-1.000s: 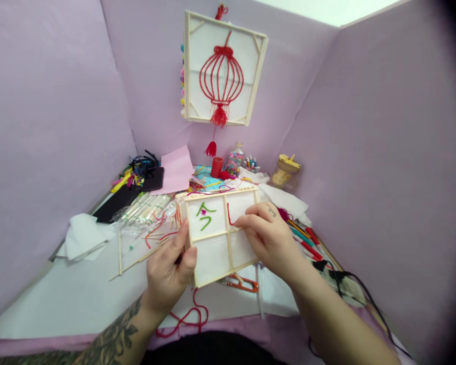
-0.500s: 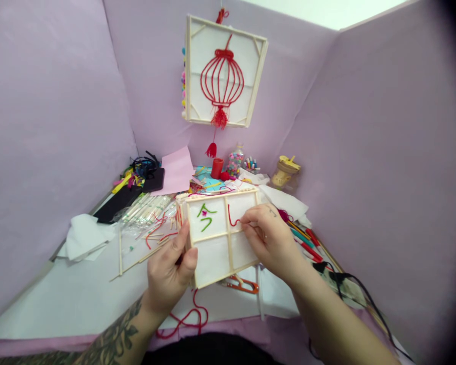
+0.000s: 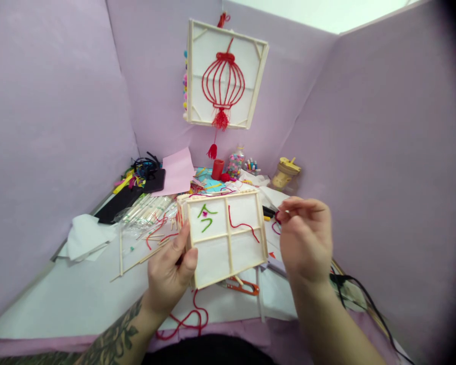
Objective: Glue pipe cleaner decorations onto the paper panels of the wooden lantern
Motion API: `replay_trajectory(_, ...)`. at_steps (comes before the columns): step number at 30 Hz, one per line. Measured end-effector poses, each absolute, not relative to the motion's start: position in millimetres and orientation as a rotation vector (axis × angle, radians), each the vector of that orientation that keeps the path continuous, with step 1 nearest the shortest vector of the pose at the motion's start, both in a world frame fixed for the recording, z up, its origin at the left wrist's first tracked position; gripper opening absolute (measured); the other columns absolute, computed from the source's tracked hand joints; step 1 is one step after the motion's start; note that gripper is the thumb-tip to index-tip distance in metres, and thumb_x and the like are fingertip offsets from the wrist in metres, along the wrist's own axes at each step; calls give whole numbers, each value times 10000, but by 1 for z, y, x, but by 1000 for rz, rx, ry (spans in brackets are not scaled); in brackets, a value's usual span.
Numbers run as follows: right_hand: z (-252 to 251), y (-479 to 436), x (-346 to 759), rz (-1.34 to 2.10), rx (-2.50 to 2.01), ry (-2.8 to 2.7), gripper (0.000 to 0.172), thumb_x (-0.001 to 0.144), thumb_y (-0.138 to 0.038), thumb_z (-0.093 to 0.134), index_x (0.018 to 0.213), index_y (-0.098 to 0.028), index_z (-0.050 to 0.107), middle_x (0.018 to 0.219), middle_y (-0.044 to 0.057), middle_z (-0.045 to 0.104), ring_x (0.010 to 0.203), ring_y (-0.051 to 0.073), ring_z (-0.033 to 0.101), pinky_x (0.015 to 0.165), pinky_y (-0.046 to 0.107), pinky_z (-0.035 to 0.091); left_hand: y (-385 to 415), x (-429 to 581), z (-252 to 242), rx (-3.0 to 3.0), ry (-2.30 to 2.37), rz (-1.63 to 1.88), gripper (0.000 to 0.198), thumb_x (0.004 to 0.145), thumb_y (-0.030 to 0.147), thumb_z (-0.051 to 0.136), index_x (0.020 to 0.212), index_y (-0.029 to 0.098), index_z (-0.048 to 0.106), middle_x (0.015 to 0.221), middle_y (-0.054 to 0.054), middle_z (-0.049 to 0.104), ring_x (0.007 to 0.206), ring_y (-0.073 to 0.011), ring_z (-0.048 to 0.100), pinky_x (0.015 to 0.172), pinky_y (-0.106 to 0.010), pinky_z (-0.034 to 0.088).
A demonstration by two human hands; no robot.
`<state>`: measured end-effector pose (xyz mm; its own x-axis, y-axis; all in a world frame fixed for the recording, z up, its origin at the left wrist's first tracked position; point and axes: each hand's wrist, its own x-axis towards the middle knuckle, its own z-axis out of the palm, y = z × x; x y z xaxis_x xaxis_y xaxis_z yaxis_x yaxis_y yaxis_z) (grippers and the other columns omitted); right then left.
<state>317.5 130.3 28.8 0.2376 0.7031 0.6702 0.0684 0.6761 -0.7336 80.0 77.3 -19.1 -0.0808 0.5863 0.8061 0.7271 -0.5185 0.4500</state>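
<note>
My left hand grips the lower left edge of a box-shaped wooden stick frame with white paper panels. Its face is split into four panes. Green strands form a character in the upper left pane. A red yarn piece lies bent across the upper right pane, its free end crossing the middle stick. My right hand is raised to the right of the frame, apart from it, fingers bent together; whether they hold anything is too small to tell. Red yarn shows just behind its fingertips.
A larger framed lantern picture hangs above. Behind stand a red cup, a pompom bottle and a yellow container. An orange cutter lies below the frame, bagged sticks to the left, red yarn near the front.
My right hand has let go of the red yarn on the upper right pane and moved right, off the frame. More of that yarn now shows. My left hand keeps its hold.
</note>
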Motion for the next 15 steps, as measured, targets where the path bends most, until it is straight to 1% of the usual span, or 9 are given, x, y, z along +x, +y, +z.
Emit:
replay_trajectory(2,29,129,325,432,-770,-1102,102,882,-253,443,980,-249,473,996,59,549,882,185,564,704,333,444,77,80,-19,-2035,-1484,-1646,435,930,325,497,1333,179,566,751,-39,724,604,-124,625,585,-209,502)
replay_trajectory(4,26,120,327,296,-781,-1078,86,901,-265,421,948,-244,490,978,61,574,903,203,574,755,378,452,77,80,-19,-2041,-1474,-1652,438,927,323,501,1337,180,562,754,-37,725,605,-123,626,582,-208,501)
replay_trajectory(7,13,98,318,108,-768,-1422,86,897,-286,480,972,-247,497,950,70,655,990,266,573,882,498,432,78,80,-20,-2054,-1446,-1678,445,924,313,509,1350,188,547,796,-37,734,617,-116,629,595,-201,503)
replay_trajectory(10,-3,81,303,21,-747,-1793,162,903,-281,491,1058,-261,449,1085,82,696,1140,300,514,922,539,417,78,80,-20,-2049,-1453,-1685,445,919,298,521,1351,195,546,865,-45,746,647,-113,643,624,-195,510)
replay_trajectory(12,-9,78,296,-43,-759,-1868,188,914,-289,476,1091,-252,425,1179,96,673,1195,301,481,934,537,411,77,80,-20,-2044,-1478,-1680,445,916,297,525,1348,189,551,910,-58,751,690,-123,662,655,-200,521)
replay_trajectory(15,-11,80,290,-126,-795,-1877,179,937,-322,452,1088,-231,424,1210,117,659,1233,298,454,943,525,400,77,79,-21,-2054,-1502,-1664,455,918,310,520,1353,176,546,948,-75,754,726,-143,679,673,-215,534)
